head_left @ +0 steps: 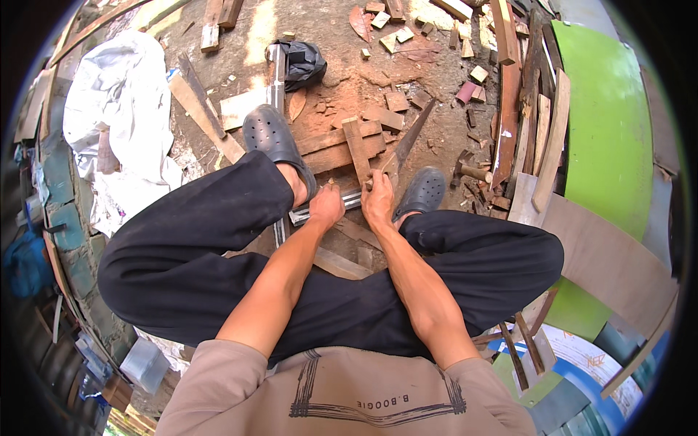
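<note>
Between my feet my left hand [326, 206] is closed, fingertips together; what it pinches, if anything, is too small to tell. My right hand [379, 199] curls its fingers at the near end of a narrow wood piece [355, 145]. What lies inside that grip is hidden. Just beyond this hand a handsaw's blade [414, 137] points away to the right; its handle cannot be seen. The narrow piece rests across reddish-brown wood blocks [331, 154]. Under and between my hands runs a grey metal bar [352, 200].
My grey clogs [270, 134] flank the work. A hammer [471, 169] lies right of them, among wood offcuts. Beyond the left foot are a black bag [304, 64] and a white sack [116, 102]. Planks [513, 109] and a green panel [607, 123] line the right side.
</note>
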`<state>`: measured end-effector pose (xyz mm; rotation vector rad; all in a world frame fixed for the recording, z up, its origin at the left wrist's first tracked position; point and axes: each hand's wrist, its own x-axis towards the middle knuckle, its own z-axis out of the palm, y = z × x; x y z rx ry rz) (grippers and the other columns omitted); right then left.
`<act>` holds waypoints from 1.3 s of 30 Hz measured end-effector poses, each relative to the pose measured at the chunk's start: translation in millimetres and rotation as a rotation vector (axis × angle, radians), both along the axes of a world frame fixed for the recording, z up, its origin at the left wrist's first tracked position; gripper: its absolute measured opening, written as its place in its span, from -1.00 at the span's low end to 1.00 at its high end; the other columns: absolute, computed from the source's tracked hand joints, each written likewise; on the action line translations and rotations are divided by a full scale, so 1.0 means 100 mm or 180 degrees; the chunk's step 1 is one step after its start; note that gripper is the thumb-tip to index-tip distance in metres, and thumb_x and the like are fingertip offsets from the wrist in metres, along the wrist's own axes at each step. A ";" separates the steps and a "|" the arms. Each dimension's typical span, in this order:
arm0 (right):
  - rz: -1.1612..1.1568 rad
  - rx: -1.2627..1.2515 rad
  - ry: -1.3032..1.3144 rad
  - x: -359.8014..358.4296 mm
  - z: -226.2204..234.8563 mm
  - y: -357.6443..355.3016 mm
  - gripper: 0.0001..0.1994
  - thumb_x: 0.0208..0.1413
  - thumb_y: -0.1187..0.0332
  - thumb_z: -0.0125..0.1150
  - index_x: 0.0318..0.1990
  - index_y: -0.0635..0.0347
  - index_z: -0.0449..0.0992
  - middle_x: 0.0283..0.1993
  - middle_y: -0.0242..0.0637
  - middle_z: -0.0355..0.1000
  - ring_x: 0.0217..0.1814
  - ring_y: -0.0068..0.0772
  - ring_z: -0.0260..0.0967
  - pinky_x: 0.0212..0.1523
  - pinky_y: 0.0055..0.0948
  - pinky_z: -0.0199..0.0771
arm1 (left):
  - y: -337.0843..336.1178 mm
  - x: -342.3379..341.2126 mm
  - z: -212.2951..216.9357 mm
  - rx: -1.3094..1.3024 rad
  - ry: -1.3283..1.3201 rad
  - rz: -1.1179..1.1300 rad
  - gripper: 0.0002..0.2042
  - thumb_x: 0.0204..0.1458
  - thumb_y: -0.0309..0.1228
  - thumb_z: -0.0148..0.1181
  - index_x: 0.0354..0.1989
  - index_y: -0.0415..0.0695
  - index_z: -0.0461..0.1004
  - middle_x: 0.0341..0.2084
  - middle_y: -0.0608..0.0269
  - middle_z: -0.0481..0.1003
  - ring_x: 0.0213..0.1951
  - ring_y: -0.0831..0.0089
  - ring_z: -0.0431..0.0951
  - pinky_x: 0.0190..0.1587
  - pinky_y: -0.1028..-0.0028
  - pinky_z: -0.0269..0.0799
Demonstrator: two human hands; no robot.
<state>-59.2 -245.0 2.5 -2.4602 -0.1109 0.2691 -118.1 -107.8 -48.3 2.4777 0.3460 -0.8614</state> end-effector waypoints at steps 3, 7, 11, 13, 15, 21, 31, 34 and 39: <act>-0.0020 0.0064 0.0117 -0.01 0.05 0.03 -0.66 -0.07 0.63 0.27 -0.09 0.22 0.41 -0.13 0.02 0.40 0.01 0.22 0.38 -0.02 0.04 0.41 | 0.08 0.36 0.17 -0.0702 -0.0439 0.1329 -0.61 0.20 -0.23 0.11 0.10 -0.24 0.44 -0.03 -0.08 0.52 0.00 0.12 0.59 0.08 0.18 0.47; 0.0015 0.0187 0.0370 0.01 0.08 -0.13 -0.69 0.00 0.62 0.24 -0.06 0.25 0.42 -0.10 0.05 0.44 -0.01 0.21 0.42 -0.01 -0.06 0.42 | 0.03 0.86 0.37 -0.1123 -0.1165 0.2208 -0.32 0.06 -0.04 0.30 0.25 -0.25 0.30 0.09 -0.17 0.43 0.15 0.00 0.46 0.21 0.14 0.37; -0.0244 0.0460 0.0010 0.09 0.39 -0.20 -0.72 0.02 0.61 0.21 -0.07 0.24 0.43 -0.08 0.06 0.49 0.00 0.18 0.47 -0.01 -0.13 0.46 | 0.10 1.21 0.30 -0.0631 -0.1262 0.1614 0.06 -0.17 0.09 0.48 0.40 -0.26 0.05 0.25 -0.27 0.27 0.31 -0.11 0.26 0.33 0.14 0.23; -0.0438 0.0586 -0.0188 0.20 0.53 -0.23 -0.72 0.03 0.59 0.23 -0.07 0.22 0.45 -0.11 0.02 0.52 -0.03 0.15 0.50 -0.04 -0.14 0.48 | 0.15 1.35 0.19 -0.0540 -0.1096 0.1552 0.14 -0.31 0.09 0.56 0.40 -0.26 0.08 0.24 -0.26 0.32 0.28 -0.10 0.32 0.32 0.15 0.27; -0.0693 0.0774 0.0024 0.35 0.84 -0.28 -0.78 0.10 0.54 0.23 -0.09 0.23 0.46 -0.14 0.00 0.55 -0.04 0.08 0.54 -0.03 -0.19 0.49 | 0.23 1.40 0.10 -0.0991 -0.0916 0.1615 0.11 -0.33 0.07 0.58 0.38 -0.26 0.13 0.20 -0.24 0.38 0.23 -0.08 0.39 0.28 0.15 0.33; -0.0896 0.1138 -0.0072 0.42 1.76 -0.52 -0.87 0.21 0.46 0.23 -0.13 0.24 0.48 -0.07 -0.11 0.62 0.03 -0.22 0.58 0.05 -0.31 0.49 | 0.25 1.44 0.26 -0.1538 -0.0957 0.1803 0.03 -0.33 0.00 0.61 0.31 -0.29 0.24 0.11 -0.20 0.48 0.15 0.00 0.50 0.21 0.18 0.41; -0.0742 0.1461 0.0219 0.04 2.41 -0.49 -0.89 0.23 0.48 0.23 -0.16 0.31 0.48 -0.04 -0.05 0.62 0.08 -0.33 0.55 0.09 -0.37 0.46 | 0.17 1.57 0.37 -0.1318 -0.1725 0.1420 0.03 -0.23 0.13 0.51 0.36 -0.33 0.27 -0.02 -0.26 0.56 0.06 -0.01 0.58 0.13 0.20 0.47; -0.0879 0.1444 0.0438 -0.01 2.35 -0.53 -0.89 0.23 0.48 0.23 -0.15 0.30 0.48 -0.06 -0.06 0.62 0.08 -0.31 0.56 0.10 -0.36 0.46 | 0.10 1.59 0.62 -0.1540 -0.1547 0.1414 0.05 -0.20 0.13 0.49 0.38 -0.35 0.22 0.06 -0.29 0.51 0.13 -0.01 0.53 0.18 0.19 0.43; -0.0730 0.1419 0.0498 0.02 2.36 -0.46 -0.91 0.23 0.50 0.21 -0.16 0.29 0.48 -0.07 -0.09 0.63 0.09 -0.30 0.57 0.10 -0.37 0.47 | 0.15 1.63 0.58 -0.1324 -0.1755 0.1325 0.07 -0.16 0.13 0.47 0.41 -0.38 0.15 0.18 -0.32 0.39 0.23 -0.06 0.42 0.27 0.17 0.34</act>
